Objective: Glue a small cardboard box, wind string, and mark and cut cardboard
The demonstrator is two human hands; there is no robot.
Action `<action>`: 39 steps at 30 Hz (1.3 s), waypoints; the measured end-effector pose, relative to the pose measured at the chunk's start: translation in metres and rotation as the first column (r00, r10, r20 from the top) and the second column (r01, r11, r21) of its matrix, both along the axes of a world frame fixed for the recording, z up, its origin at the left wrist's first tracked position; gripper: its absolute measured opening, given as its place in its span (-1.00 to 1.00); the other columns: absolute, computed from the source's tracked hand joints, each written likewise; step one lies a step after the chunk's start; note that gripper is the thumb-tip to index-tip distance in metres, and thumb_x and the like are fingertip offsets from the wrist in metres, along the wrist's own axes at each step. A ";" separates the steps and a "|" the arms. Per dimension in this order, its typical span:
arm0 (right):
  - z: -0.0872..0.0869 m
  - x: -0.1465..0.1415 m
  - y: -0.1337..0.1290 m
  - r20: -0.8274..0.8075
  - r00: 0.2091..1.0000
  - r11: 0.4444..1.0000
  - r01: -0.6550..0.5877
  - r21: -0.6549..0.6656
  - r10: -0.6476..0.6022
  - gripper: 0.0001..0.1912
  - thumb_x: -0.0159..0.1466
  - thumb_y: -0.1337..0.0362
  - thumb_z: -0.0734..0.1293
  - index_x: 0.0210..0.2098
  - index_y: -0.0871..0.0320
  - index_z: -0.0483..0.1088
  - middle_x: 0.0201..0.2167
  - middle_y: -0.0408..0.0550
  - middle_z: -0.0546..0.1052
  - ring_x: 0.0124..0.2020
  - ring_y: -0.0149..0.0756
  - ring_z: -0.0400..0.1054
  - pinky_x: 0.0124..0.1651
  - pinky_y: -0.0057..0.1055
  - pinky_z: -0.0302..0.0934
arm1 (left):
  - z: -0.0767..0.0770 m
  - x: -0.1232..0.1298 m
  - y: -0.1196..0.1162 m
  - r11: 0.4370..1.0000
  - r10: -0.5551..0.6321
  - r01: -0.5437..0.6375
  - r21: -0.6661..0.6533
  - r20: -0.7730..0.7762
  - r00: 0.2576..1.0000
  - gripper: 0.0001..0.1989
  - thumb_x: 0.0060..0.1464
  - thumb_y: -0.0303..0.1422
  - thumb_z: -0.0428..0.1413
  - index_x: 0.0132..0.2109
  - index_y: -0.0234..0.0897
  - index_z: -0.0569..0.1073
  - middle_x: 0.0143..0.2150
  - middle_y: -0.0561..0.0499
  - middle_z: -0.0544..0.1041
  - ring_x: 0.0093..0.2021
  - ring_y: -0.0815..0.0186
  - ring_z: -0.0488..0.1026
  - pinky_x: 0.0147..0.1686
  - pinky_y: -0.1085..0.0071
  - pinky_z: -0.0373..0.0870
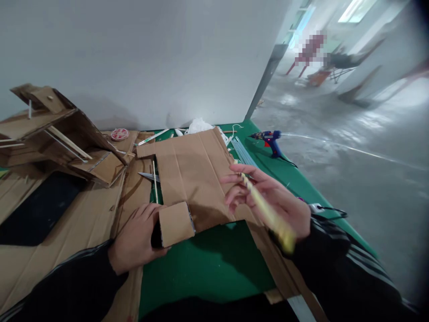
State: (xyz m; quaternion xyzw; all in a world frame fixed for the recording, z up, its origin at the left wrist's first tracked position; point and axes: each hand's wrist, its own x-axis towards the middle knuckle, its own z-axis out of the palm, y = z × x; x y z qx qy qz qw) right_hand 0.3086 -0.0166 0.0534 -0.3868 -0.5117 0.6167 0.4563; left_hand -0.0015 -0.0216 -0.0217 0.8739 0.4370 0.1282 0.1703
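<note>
Left grip (140,237), risking a cut if sliding toward the blade (146,176) at twelve o'clock, is clasping a small cardboard piece (177,225) at three. Right grip (276,197) is loosely holding a yellow stick (264,207); straying toward twelve, it could be touching a possibly hot glue gun (274,143).

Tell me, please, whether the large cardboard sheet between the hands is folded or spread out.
Spread out: the large cardboard sheet shows one broad face over the green tabletop, with faint lines but no panel folded over.
</note>
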 end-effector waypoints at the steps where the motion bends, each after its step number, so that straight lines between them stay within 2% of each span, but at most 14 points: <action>1: 0.000 0.001 0.001 -0.032 0.999 0.999 -0.019 -0.034 0.018 -0.74 0.18 0.17 0.28 -0.13 0.05 0.29 -0.21 0.00 0.54 -0.34 -0.17 0.48 -0.36 -0.20 0.38 | 0.000 0.000 0.000 1.000 -0.001 0.001 0.001 0.001 1.000 -0.32 -0.14 -0.36 0.25 0.14 -0.22 0.19 0.05 -0.14 0.37 0.07 -0.01 0.32 0.04 0.06 0.32; 2: -0.002 0.001 0.001 -0.048 0.998 0.998 -0.035 -0.050 0.033 -0.83 0.21 0.14 0.30 -0.27 0.06 0.27 -0.40 -0.08 0.55 -0.43 -0.21 0.47 -0.41 -0.26 0.35 | -0.001 0.000 0.000 1.000 -0.001 0.001 -0.001 0.000 1.000 -0.31 -0.14 -0.36 0.25 0.15 -0.22 0.18 0.05 -0.14 0.36 0.07 -0.01 0.32 0.03 0.06 0.32; 4: -0.011 -0.001 0.002 -0.034 0.997 0.994 -0.067 -0.082 0.064 -0.63 0.32 -0.03 0.21 -0.47 0.09 0.19 -0.69 -0.20 0.41 -0.62 -0.31 0.37 -0.48 -0.37 0.26 | -0.001 0.000 0.000 1.000 -0.002 0.002 -0.006 -0.005 1.000 -0.30 -0.14 -0.37 0.25 0.16 -0.20 0.17 0.04 -0.13 0.36 0.06 0.00 0.33 0.02 0.06 0.33; 5: -0.017 -0.004 0.002 -0.015 0.995 0.988 -0.101 -0.114 0.100 -0.50 0.34 -0.14 0.11 -0.50 0.11 0.21 -0.73 -0.19 0.39 -0.66 -0.34 0.34 -0.50 -0.39 0.24 | -0.001 0.000 0.000 1.000 -0.002 0.002 -0.012 -0.009 1.000 -0.30 -0.14 -0.37 0.25 0.16 -0.19 0.16 0.04 -0.13 0.36 0.05 0.00 0.33 0.01 0.06 0.33; 7: -0.030 -0.010 0.002 0.030 0.984 0.969 -0.168 -0.181 0.176 -0.25 0.30 -0.31 -0.08 -0.45 0.17 0.38 -0.62 -0.06 0.50 -0.61 -0.33 0.39 -0.48 -0.39 0.26 | -0.001 0.000 0.001 1.000 -0.007 0.007 -0.026 -0.013 1.000 -0.29 -0.14 -0.37 0.25 0.16 -0.18 0.16 0.06 -0.13 0.35 0.06 0.00 0.33 0.02 0.06 0.33; 9: -0.041 -0.016 0.003 0.086 0.980 0.964 -0.160 -0.211 0.182 -0.14 0.25 -0.37 -0.09 -0.34 0.22 0.49 -0.47 0.05 0.57 -0.49 -0.29 0.45 -0.43 -0.39 0.30 | 0.000 0.000 0.001 0.999 -0.012 0.011 -0.039 -0.015 1.000 -0.28 -0.16 -0.38 0.26 0.16 -0.17 0.16 0.07 -0.13 0.35 0.07 -0.01 0.32 0.03 0.05 0.33; 11: -0.051 -0.020 0.003 0.180 0.979 0.976 -0.062 -0.210 0.100 -0.23 0.23 -0.34 0.07 -0.40 0.24 0.51 -0.48 0.03 0.55 -0.46 -0.30 0.46 -0.43 -0.44 0.30 | 0.000 0.000 0.001 0.999 -0.004 0.003 -0.054 -0.016 1.000 -0.26 -0.18 -0.40 0.26 0.16 -0.16 0.16 0.07 -0.12 0.36 0.08 -0.01 0.33 0.03 0.06 0.33; 14: -0.062 -0.025 0.001 0.284 0.959 0.987 0.048 -0.155 -0.002 -0.44 0.25 -0.19 0.24 -0.46 0.21 0.45 -0.57 -0.06 0.51 -0.53 -0.36 0.42 -0.49 -0.49 0.27 | -0.001 0.000 0.001 0.998 0.009 -0.010 -0.058 -0.018 1.000 -0.23 -0.19 -0.41 0.26 0.19 -0.14 0.14 0.07 -0.10 0.37 0.07 -0.01 0.34 0.01 0.08 0.35; 17: -0.068 -0.027 -0.001 0.387 0.920 0.998 0.055 0.031 -0.063 -0.55 0.31 -0.05 0.25 -0.51 0.17 0.33 -0.62 -0.12 0.47 -0.59 -0.40 0.37 -0.53 -0.51 0.22 | -0.004 -0.002 0.002 0.999 -0.005 0.004 -0.036 -0.026 1.000 -0.19 -0.21 -0.39 0.26 0.20 -0.12 0.11 0.07 -0.11 0.38 0.06 -0.03 0.36 -0.01 0.04 0.36; 21: -0.070 -0.029 -0.003 0.527 0.835 0.971 0.034 0.238 -0.159 -0.52 0.31 0.06 0.29 -0.66 0.16 0.19 -0.72 -0.17 0.37 -0.65 -0.47 0.24 -0.59 -0.51 0.05 | -0.008 -0.003 0.003 1.000 -0.023 0.023 -0.011 -0.018 1.000 -0.16 -0.23 -0.36 0.27 0.21 -0.11 0.09 0.06 -0.14 0.39 0.04 -0.07 0.37 -0.03 0.00 0.38; 24: -0.069 -0.032 -0.004 0.538 0.829 0.951 -0.025 0.308 -0.153 -0.50 0.30 0.13 0.30 -0.70 0.16 0.15 -0.74 -0.21 0.27 -0.68 -0.53 0.10 -0.61 -0.50 -0.07 | -0.008 -0.003 0.003 1.000 -0.028 0.028 0.004 0.001 1.000 -0.17 -0.22 -0.36 0.26 0.21 -0.11 0.10 0.05 -0.15 0.40 0.02 -0.08 0.38 -0.04 -0.01 0.39; 28: -0.068 -0.034 -0.004 0.534 0.835 0.921 -0.096 0.377 -0.131 -0.51 0.31 0.23 0.27 -0.69 0.15 0.04 -0.71 -0.28 0.10 -0.65 -0.54 -0.08 -0.59 -0.49 -0.14 | -0.009 -0.004 0.002 1.000 -0.012 0.012 0.011 0.010 1.000 -0.18 -0.24 -0.38 0.25 0.21 -0.11 0.13 0.04 -0.15 0.42 0.02 -0.09 0.39 -0.06 -0.01 0.40; 32: -0.070 -0.036 -0.004 0.565 0.814 0.903 -0.135 0.408 -0.134 -0.51 0.31 0.25 0.25 -0.68 0.14 -0.02 -0.68 -0.29 0.03 -0.63 -0.52 -0.13 -0.57 -0.47 -0.15 | -0.008 -0.004 0.002 1.000 -0.012 0.012 0.001 0.003 1.000 -0.18 -0.24 -0.37 0.26 0.20 -0.13 0.14 0.05 -0.16 0.41 0.03 -0.10 0.39 -0.05 -0.02 0.40; 39: -0.072 -0.036 -0.006 0.583 0.801 0.914 -0.125 0.385 -0.137 -0.54 0.33 0.24 0.24 -0.64 0.14 0.02 -0.68 -0.29 0.07 -0.62 -0.52 -0.12 -0.56 -0.49 -0.14 | -0.006 -0.002 0.003 0.999 -0.026 0.026 -0.020 -0.001 1.000 -0.18 -0.22 -0.34 0.26 0.21 -0.08 0.11 0.03 -0.13 0.40 0.00 -0.09 0.39 -0.07 -0.03 0.40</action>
